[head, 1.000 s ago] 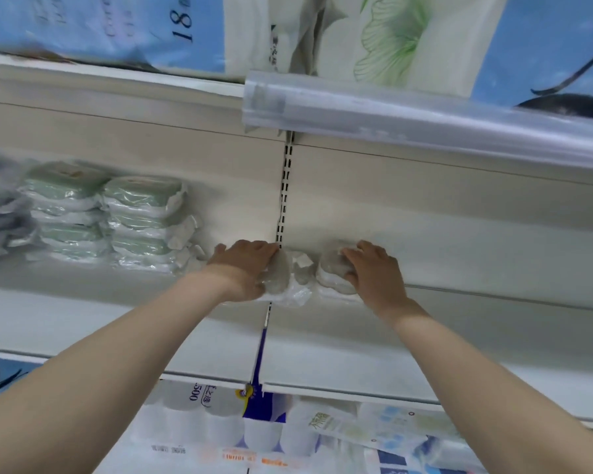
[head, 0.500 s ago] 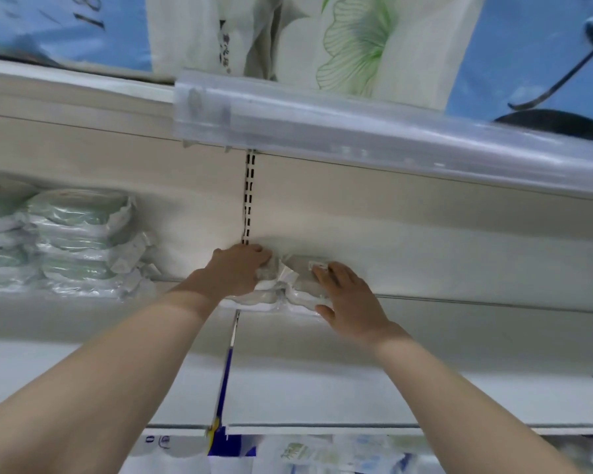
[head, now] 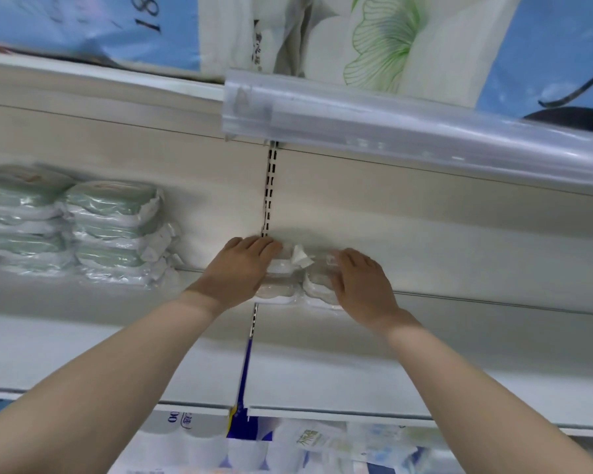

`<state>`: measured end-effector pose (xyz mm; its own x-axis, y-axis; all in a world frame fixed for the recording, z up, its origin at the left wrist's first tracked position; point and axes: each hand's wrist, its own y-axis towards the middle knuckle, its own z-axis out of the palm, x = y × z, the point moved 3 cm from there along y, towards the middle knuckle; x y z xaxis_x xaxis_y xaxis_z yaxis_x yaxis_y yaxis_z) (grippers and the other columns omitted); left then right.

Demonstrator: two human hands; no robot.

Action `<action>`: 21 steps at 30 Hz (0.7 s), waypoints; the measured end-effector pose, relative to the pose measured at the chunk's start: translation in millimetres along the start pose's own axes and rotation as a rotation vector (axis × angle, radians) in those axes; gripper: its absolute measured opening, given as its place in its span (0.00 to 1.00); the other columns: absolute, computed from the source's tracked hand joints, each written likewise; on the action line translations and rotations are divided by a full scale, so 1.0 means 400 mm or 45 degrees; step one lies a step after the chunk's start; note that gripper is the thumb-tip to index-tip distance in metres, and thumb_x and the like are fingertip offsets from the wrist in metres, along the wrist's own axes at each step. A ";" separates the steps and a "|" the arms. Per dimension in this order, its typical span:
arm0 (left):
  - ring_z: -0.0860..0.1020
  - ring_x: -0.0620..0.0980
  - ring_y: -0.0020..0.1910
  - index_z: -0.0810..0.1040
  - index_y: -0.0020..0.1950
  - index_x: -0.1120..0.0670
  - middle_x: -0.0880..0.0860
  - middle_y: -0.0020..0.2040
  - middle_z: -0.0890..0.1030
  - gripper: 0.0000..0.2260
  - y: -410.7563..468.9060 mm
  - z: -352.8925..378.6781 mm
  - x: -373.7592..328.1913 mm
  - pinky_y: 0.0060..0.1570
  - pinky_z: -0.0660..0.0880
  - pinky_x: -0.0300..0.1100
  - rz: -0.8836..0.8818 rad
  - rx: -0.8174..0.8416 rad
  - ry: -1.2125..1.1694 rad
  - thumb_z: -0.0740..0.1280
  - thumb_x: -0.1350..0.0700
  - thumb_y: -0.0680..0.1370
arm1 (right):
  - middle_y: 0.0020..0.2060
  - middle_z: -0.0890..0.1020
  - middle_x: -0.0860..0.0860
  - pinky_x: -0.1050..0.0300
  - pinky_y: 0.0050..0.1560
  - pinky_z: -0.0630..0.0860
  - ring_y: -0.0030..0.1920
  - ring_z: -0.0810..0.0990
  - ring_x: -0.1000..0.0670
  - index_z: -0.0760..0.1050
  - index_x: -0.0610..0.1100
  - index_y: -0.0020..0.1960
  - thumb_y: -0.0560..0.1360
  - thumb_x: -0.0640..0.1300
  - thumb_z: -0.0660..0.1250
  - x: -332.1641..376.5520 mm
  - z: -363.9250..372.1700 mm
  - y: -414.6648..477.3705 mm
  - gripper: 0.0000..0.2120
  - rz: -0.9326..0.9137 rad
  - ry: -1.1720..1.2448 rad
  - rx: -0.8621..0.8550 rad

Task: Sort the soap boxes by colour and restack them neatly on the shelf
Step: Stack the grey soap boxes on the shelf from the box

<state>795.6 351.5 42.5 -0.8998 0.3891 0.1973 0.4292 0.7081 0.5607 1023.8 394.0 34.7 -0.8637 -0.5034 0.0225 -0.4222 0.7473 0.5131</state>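
Two low stacks of pale beige soap packs in clear wrap (head: 293,280) stand side by side at the back of the white shelf (head: 459,340), against the back panel. My left hand (head: 240,268) lies over the left stack, fingers curved across its top. My right hand (head: 360,285) presses on the right stack, fingers spread over its top and side. At the far left stand two taller stacks of green soap packs (head: 112,230), apart from my hands.
A clear plastic price rail (head: 408,131) runs along the shelf above, which carries large tissue packs (head: 374,39). A slotted upright (head: 269,189) divides the back panel. More tissue packs (head: 288,446) fill the shelf below.
The view swung left and then back. Both hands stayed on the beige packs, and the packs now stand as two squared stacks pushed against the back panel.
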 end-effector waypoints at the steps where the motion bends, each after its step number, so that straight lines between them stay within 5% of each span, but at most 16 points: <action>1: 0.76 0.57 0.59 0.72 0.64 0.58 0.56 0.62 0.77 0.21 -0.005 -0.021 -0.007 0.55 0.74 0.51 0.084 -0.055 -0.020 0.64 0.61 0.71 | 0.58 0.77 0.45 0.49 0.58 0.71 0.58 0.76 0.40 0.71 0.44 0.67 0.79 0.48 0.56 0.008 -0.008 0.011 0.18 0.045 0.107 -0.019; 5: 0.71 0.58 0.66 0.68 0.69 0.58 0.57 0.68 0.73 0.22 -0.031 -0.074 -0.034 0.67 0.66 0.54 0.338 -0.126 0.017 0.55 0.66 0.74 | 0.57 0.80 0.46 0.50 0.59 0.71 0.57 0.78 0.43 0.72 0.49 0.64 0.82 0.54 0.54 0.054 -0.044 0.047 0.16 0.346 0.653 0.232; 9: 0.71 0.59 0.65 0.72 0.66 0.60 0.58 0.66 0.74 0.20 -0.051 -0.095 -0.061 0.68 0.64 0.58 0.443 -0.201 0.065 0.50 0.69 0.78 | 0.52 0.81 0.50 0.48 0.63 0.69 0.54 0.78 0.44 0.76 0.51 0.55 0.79 0.63 0.50 0.116 -0.050 0.055 0.22 0.393 0.760 0.502; 13: 0.71 0.58 0.66 0.77 0.57 0.59 0.56 0.63 0.76 0.12 -0.075 -0.100 -0.067 0.70 0.63 0.58 0.465 -0.355 0.113 0.58 0.69 0.79 | 0.51 0.81 0.51 0.57 0.46 0.80 0.50 0.81 0.52 0.75 0.47 0.59 0.78 0.58 0.64 0.134 -0.058 0.043 0.17 0.555 1.329 0.521; 16: 0.70 0.58 0.66 0.72 0.58 0.53 0.54 0.64 0.74 0.14 -0.085 -0.087 -0.042 0.66 0.66 0.58 0.224 -0.410 -0.047 0.66 0.65 0.76 | 0.52 0.83 0.49 0.55 0.49 0.80 0.49 0.83 0.52 0.75 0.46 0.63 0.73 0.55 0.72 0.104 -0.055 0.030 0.22 0.568 1.438 0.541; 18: 0.73 0.60 0.60 0.72 0.59 0.51 0.55 0.63 0.74 0.20 -0.086 -0.086 -0.037 0.58 0.73 0.53 -0.090 -0.335 -0.232 0.73 0.63 0.70 | 0.45 0.83 0.51 0.61 0.40 0.75 0.40 0.80 0.55 0.76 0.43 0.62 0.69 0.54 0.76 0.092 -0.061 0.021 0.26 0.543 1.481 0.607; 21: 0.79 0.54 0.51 0.72 0.64 0.48 0.52 0.63 0.72 0.21 -0.092 -0.067 -0.040 0.51 0.76 0.45 -0.748 -0.129 -0.802 0.73 0.56 0.73 | 0.29 0.75 0.53 0.69 0.29 0.67 0.28 0.71 0.56 0.76 0.40 0.43 0.75 0.38 0.71 0.113 -0.071 0.002 0.04 0.470 1.483 0.600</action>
<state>792.1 303.5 40.4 -0.7498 0.2514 -0.6121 -0.1278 0.8526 0.5067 992.1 359.5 60.8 -0.3057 -0.1371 0.9422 -0.4734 0.8805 -0.0254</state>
